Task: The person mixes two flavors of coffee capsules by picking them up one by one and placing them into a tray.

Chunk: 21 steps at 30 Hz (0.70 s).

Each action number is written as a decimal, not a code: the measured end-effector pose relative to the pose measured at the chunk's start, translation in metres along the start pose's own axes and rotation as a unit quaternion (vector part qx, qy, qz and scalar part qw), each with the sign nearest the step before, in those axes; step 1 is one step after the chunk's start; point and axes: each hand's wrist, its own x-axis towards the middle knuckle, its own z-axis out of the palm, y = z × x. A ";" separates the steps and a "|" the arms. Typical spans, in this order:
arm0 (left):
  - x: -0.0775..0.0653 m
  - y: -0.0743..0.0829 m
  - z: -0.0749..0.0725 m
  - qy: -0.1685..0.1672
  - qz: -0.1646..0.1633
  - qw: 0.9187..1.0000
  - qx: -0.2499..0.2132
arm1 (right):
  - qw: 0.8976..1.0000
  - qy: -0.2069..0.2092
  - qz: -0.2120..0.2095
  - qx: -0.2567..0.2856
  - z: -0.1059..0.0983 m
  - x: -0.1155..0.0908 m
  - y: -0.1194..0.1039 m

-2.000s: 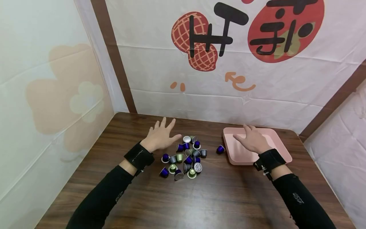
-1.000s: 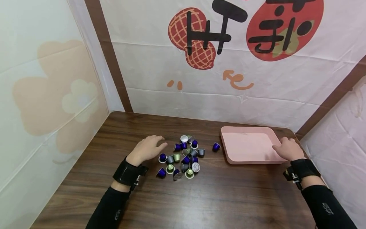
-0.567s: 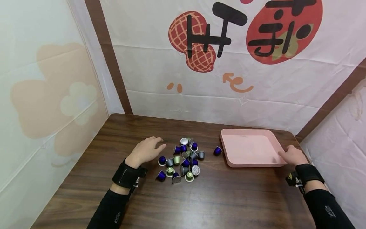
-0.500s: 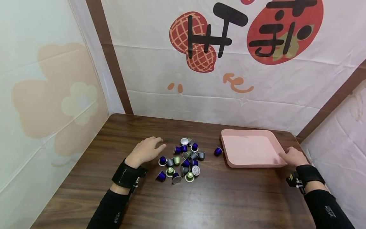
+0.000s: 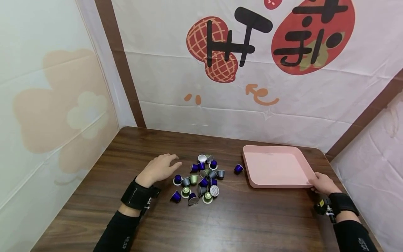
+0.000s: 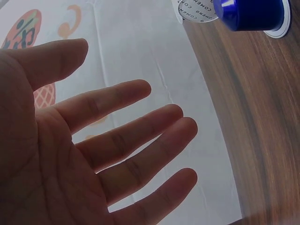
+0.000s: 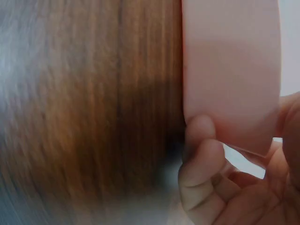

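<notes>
Holding the pink tray [image 5: 277, 166] by its near right corner, the right hand [image 5: 324, 183] shows in the head view; capsules [image 5: 193, 180] lie near the left hand [image 5: 158, 168], past its thumb. The left wrist view has loosely spread fingers [image 6: 119, 140], a blue capsule [image 6: 255, 14] beyond them; in the right wrist view, curled fingers pinch the tray's corner.

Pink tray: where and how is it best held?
Probably by the near right corner of the pink tray, from the right: its raised wall offers an edge to pinch, the right hand grips there, and the coffee capsules lie leftward.
</notes>
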 end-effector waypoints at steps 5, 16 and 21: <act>0.000 0.000 0.002 -0.007 0.001 1.000 -0.004 | 1.000 0.022 0.013 0.017 0.003 0.002 -0.002; 0.003 -0.001 0.008 -0.012 0.004 1.000 -0.006 | 0.998 0.025 0.037 0.043 0.011 0.001 0.006; 0.004 -0.001 0.009 -0.016 0.002 1.000 -0.004 | 0.999 0.022 0.030 0.038 0.013 -0.001 0.004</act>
